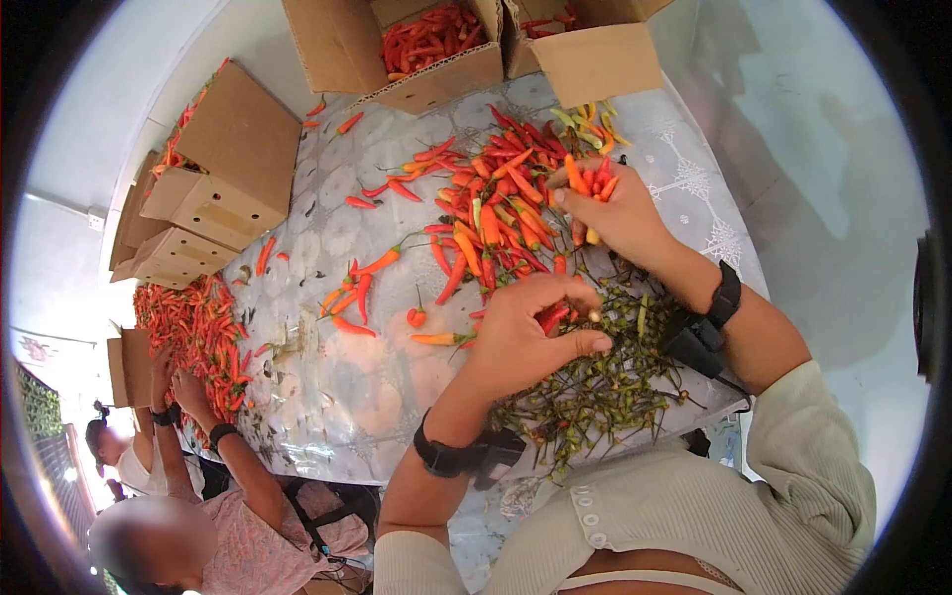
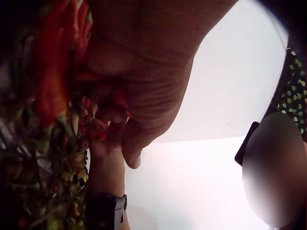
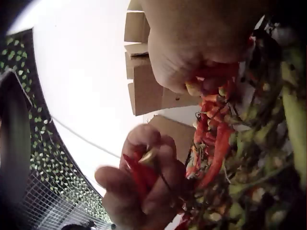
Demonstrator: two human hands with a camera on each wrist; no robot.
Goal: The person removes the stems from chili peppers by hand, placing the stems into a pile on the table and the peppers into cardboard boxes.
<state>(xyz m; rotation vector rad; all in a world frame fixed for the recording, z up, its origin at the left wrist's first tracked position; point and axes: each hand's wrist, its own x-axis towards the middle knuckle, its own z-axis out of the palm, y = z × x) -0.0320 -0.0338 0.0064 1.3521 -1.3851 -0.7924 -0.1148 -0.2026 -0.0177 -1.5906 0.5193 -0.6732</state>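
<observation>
My left hand [image 1: 521,337] curls round red chilli peppers [image 1: 552,317] above a heap of green stems [image 1: 595,397]; in the right wrist view its fingers wrap the red peppers [image 3: 141,175], with a pale tip between them. My right hand [image 1: 625,218] holds several red and orange peppers [image 1: 587,180] at the right side of the pepper pile [image 1: 496,198]. In the right wrist view, this hand [image 3: 192,43] has its fingers bent round a red pepper [image 3: 216,71]. The left wrist view is dark, and what its hand [image 2: 144,81] holds is partly hidden.
Open cardboard boxes [image 1: 436,91] with red peppers stand along the table's far edge, others [image 1: 223,169] at the left. Loose peppers [image 1: 347,297] lie left of the pile. Yellow-green peppers [image 1: 593,127] lie behind it. Two people [image 1: 238,526] are at a red heap [image 1: 193,327], lower left.
</observation>
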